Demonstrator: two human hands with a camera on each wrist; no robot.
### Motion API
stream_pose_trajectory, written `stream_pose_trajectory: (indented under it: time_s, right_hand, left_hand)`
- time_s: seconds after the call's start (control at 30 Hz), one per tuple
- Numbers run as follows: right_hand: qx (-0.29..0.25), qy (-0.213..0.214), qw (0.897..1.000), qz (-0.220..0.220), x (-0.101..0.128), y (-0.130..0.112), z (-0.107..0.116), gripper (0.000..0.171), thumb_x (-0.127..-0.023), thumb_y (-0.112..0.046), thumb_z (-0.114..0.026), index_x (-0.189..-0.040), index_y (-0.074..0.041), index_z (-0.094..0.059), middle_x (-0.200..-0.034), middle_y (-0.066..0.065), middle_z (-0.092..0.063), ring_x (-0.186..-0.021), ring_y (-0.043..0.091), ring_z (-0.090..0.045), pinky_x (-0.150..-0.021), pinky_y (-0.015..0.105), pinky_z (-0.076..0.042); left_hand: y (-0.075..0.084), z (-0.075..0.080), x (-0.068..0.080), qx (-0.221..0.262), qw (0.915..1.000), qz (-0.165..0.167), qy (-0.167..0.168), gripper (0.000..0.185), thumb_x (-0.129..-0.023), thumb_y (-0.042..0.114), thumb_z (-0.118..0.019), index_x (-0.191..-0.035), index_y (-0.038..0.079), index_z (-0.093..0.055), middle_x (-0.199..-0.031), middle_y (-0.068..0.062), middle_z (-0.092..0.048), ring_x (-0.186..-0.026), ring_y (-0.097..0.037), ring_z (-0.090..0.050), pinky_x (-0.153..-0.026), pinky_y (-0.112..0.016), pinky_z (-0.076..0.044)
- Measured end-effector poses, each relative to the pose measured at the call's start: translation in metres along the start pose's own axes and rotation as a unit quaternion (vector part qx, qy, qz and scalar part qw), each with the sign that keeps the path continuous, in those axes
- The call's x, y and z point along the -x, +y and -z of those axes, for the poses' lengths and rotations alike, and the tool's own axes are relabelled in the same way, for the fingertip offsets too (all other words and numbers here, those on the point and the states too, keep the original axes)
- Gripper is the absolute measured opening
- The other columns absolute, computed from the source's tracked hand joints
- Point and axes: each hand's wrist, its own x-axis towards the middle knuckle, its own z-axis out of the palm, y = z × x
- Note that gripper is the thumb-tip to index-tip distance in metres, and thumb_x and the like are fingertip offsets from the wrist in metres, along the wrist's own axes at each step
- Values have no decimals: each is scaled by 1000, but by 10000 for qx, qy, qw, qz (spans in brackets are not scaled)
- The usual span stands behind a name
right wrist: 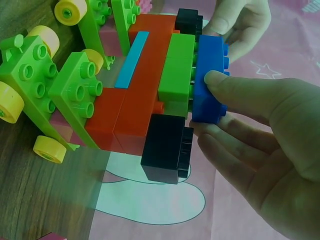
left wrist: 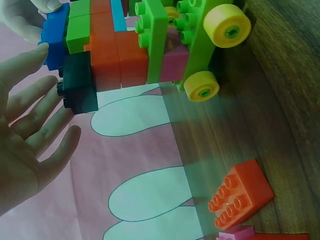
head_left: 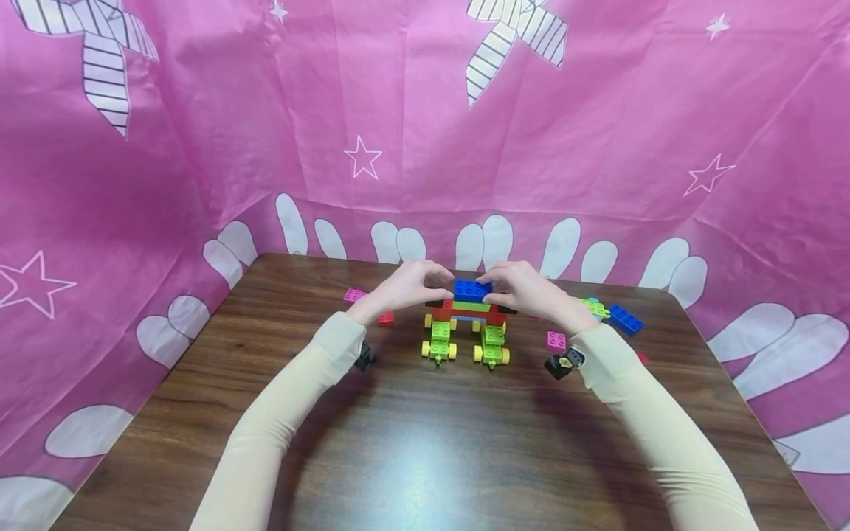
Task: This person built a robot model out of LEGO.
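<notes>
R hand (head_left: pixel 527 289) pinches blue brick (right wrist: pixel 209 80) btwn thumb & fingers, just above green brick (right wrist: pixel 175 75) on car (right wrist: pixel 145 85); studs show in gap. L hand (head_left: pixel 405 286) loosely spread nr blk brick (left wrist: pixel 81 85); can't tell if touching. Car's on table (head_left: pixel 425 442) twd far edge, red brick (head_left: pixel 385 319) to its left.

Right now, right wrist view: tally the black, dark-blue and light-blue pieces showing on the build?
Black bricks: 2
Dark-blue brick: 1, pinched by the right hand
Light-blue piece: 1
Total: 4
</notes>
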Motion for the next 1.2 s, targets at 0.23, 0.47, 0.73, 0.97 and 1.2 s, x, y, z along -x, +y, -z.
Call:
stream_pose_trajectory:
  time_s: [0.23,0.47,0.73,0.97,1.2]
  right_hand:
    - [-34,17,10000,4,0,0,0,30,-86,-13,-77,-113,0,-73,-98,12,-72,-79,18,-60,-72,33,-58]
    - [13,-36,10000,87,-1,2,1,31,-85,-14,-77,-113,0,-73,-100,13,-72,-82,19,-62,-76,37,-59]
    - [-45,8,10000,88,4,5,6,31,-85,-13,-78,-112,1,-73,-103,14,-73,-91,23,-67,-82,41,-60]
    - [-155,101,9998,-80,6,8,7,27,-85,-15,-78,-108,-1,-74,-100,12,-74,-89,22,-69,-78,40,-61]
    - [-137,57,9998,-102,5,9,6,25,-86,-15,-77,-106,-1,-75,-97,12,-75,-85,22,-70,-74,38,-61]
  left_hand:
    - [5,-1,-3,90,10000,-1,2,38,-92,29,-71,-123,8,-68,-121,-7,-72,-114,-22,-66,-103,-41,-52]
    - [5,-3,-4,109,9999,-19,-1,36,-92,28,-71,-122,8,-69,-119,-8,-73,-111,-20,-67,-100,-39,-54]
    - [5,-2,-5,23,10000,13,-50,35,-92,28,-71,-121,9,-69,-119,-6,-73,-110,-18,-68,-99,-35,-55]
    - [6,-2,-6,-32,10000,-16,-70,35,-92,28,-71,-122,9,-69,-120,-5,-72,-111,-18,-67,-99,-34,-54]
    - [9,0,-6,-1,10000,16,-57,35,-92,27,-71,-122,9,-68,-121,-6,-72,-111,-19,-67,-100,-35,-54]
